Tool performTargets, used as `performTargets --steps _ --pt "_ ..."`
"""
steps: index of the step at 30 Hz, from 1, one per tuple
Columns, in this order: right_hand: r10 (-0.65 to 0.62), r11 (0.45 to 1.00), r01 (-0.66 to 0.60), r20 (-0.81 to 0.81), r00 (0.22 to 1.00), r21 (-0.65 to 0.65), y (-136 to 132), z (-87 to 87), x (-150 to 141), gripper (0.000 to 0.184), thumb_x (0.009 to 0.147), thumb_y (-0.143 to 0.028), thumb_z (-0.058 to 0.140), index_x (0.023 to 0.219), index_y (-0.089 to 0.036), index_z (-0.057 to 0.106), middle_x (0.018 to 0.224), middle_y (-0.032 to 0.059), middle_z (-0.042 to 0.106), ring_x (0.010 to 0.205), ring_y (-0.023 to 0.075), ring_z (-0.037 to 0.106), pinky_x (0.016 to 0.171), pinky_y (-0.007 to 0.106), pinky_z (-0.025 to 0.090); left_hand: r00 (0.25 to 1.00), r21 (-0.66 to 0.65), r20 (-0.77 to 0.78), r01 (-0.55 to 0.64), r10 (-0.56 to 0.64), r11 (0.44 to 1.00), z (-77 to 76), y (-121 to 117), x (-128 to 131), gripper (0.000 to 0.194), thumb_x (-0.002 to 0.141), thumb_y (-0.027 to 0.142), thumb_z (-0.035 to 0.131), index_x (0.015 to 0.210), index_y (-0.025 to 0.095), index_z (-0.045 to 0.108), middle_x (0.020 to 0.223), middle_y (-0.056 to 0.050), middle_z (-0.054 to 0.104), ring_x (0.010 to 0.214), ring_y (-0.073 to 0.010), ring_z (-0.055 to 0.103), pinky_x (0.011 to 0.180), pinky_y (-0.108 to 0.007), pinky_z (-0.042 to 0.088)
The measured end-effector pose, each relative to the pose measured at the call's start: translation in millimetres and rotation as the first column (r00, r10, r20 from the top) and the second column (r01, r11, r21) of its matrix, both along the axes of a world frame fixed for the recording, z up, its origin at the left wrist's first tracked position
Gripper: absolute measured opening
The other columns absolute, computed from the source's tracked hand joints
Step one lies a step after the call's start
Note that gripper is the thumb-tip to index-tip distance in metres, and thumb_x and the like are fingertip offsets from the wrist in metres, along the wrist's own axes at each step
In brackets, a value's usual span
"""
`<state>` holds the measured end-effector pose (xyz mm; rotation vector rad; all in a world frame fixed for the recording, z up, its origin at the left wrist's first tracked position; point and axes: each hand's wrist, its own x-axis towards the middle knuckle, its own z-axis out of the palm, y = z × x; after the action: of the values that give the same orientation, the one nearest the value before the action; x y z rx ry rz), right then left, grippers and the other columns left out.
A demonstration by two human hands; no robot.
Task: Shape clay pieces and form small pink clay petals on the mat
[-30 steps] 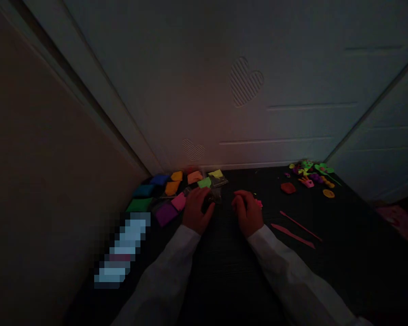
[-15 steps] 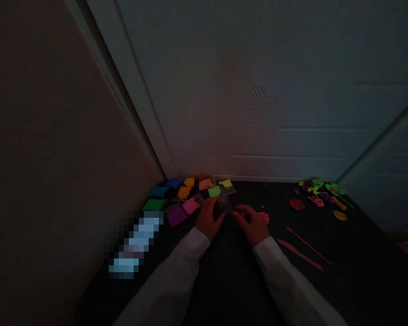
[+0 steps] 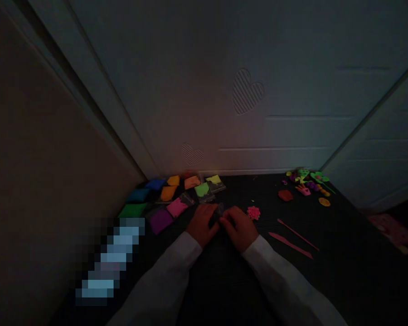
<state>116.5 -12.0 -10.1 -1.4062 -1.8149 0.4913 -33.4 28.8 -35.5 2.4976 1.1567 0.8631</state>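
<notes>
The scene is very dark. My left hand [image 3: 201,225] and my right hand [image 3: 238,228] meet over the dark surface [image 3: 224,280], fingers curled together around a small dark clear packet [image 3: 217,213] that I can barely make out. A pink flower-shaped clay piece [image 3: 253,212] lies just right of my right hand. Several coloured clay packets lie fanned out to the left of my hands, among them a pink packet [image 3: 177,207], a purple packet [image 3: 160,220] and a light green packet [image 3: 202,189].
Two pink modelling sticks [image 3: 294,235] lie to the right. A cluster of small clay figures [image 3: 306,181] and a red clay lump [image 3: 285,195] sit at the back right. A white panel with heart cut-outs [image 3: 246,90] rises behind. A blurred light object [image 3: 112,260] lies left.
My hands have drawn closer together and nearer to me, both closing on the small packet. The pink flower piece, earlier half hidden by my right hand, now lies uncovered.
</notes>
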Motion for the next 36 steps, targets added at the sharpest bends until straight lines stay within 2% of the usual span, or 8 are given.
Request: performTargets --steps 3,7,12,21,25,28,32,36 --pt "0.013 1.000 -0.012 -0.026 1.000 0.028 0 4.2 1 0.006 0.075 -0.024 0.050 0.072 -0.020 0.053 0.075 0.0019 0.052 0.073 0.0132 0.050 0.066 0.027 0.042 1.000 -0.027 -0.012 0.013 -0.013 1.000 -0.5 2 -1 0.040 0.069 0.024 0.049 0.108 0.015 0.043 0.104 -0.010 0.052 0.097 -0.0220 0.047 0.085 -0.039 0.038" --pt "0.143 0.984 -0.138 -0.036 0.989 0.115 -1 8.7 3 0.011 0.075 -0.024 0.050 0.084 -0.021 0.056 0.089 0.0036 0.056 0.087 0.0132 0.052 0.077 0.027 0.043 0.997 -0.137 0.052 -0.045 0.052 0.990 3.7 2 -3 0.042 0.064 0.027 0.054 0.104 0.017 0.045 0.102 -0.007 0.054 0.095 -0.0205 0.050 0.083 -0.036 0.040" --pt "0.190 0.964 -0.215 0.157 0.969 0.158 -5 7.9 5 0.023 0.075 -0.032 0.051 0.096 -0.022 0.055 0.106 0.0042 0.055 0.096 0.0158 0.051 0.083 0.030 0.041 0.997 -0.254 0.058 -0.027 0.043 0.967 8.7 1 -6 0.037 0.061 0.032 0.058 0.094 0.018 0.050 0.089 -0.002 0.058 0.082 -0.0167 0.055 0.073 -0.029 0.044" --pt "0.180 0.974 -0.214 0.330 0.927 0.071 -4 2.8 6 0.021 0.080 -0.023 0.041 0.093 -0.023 0.057 0.081 0.0038 0.057 0.075 0.0144 0.053 0.066 0.028 0.043 0.996 -0.214 -0.089 -0.011 -0.009 0.977 5.7 1 -2 0.032 0.062 0.029 0.057 0.092 0.018 0.054 0.088 -0.002 0.060 0.082 -0.0179 0.055 0.073 -0.032 0.040" --pt "0.191 0.978 -0.201 0.130 0.973 0.064 -2 6.9 8 0.017 0.079 -0.022 0.043 0.087 -0.022 0.058 0.083 0.0044 0.056 0.080 0.0140 0.054 0.071 0.027 0.044 0.999 -0.245 -0.040 -0.034 0.025 0.969 6.6 1 -1 0.034 0.061 0.030 0.058 0.093 0.019 0.054 0.091 -0.003 0.061 0.084 -0.0182 0.055 0.076 -0.032 0.040" --pt "0.044 0.999 -0.044 -0.191 0.981 0.006 0 13.4 12 0.014 0.079 -0.028 0.044 0.084 -0.021 0.054 0.077 0.0022 0.057 0.067 0.0116 0.056 0.062 0.027 0.046 0.995 -0.310 0.066 -0.049 0.073 0.950 9.9 0 -3 0.031 0.065 0.035 0.055 0.092 0.019 0.054 0.088 -0.002 0.061 0.081 -0.0161 0.056 0.073 -0.029 0.042" --pt "-0.175 0.974 0.048 -0.595 0.784 -0.223 1 18.7 13 0.017 0.077 -0.037 0.046 0.083 -0.021 0.048 0.058 -0.0052 0.053 0.036 0.0053 0.044 0.033 0.019 0.035 0.994 -0.341 0.089 -0.027 0.061 0.940 12.4 -2 -4 0.031 0.067 0.037 0.054 0.091 0.019 0.054 0.087 -0.001 0.061 0.078 -0.0153 0.056 0.071 -0.028 0.043" --pt "-0.157 0.963 -0.070 -0.751 0.641 -0.261 2 19.1 11 0.016 0.073 -0.035 0.051 0.082 -0.022 0.049 0.046 -0.0093 0.042 0.034 0.0036 0.036 0.033 0.017 0.029 0.999 -0.256 -0.019 -0.045 0.042 0.966 10.4 -3 -4 0.032 0.065 0.035 0.055 0.092 0.019 0.053 0.091 -0.003 0.061 0.081 -0.0176 0.055 0.073 -0.031 0.041"
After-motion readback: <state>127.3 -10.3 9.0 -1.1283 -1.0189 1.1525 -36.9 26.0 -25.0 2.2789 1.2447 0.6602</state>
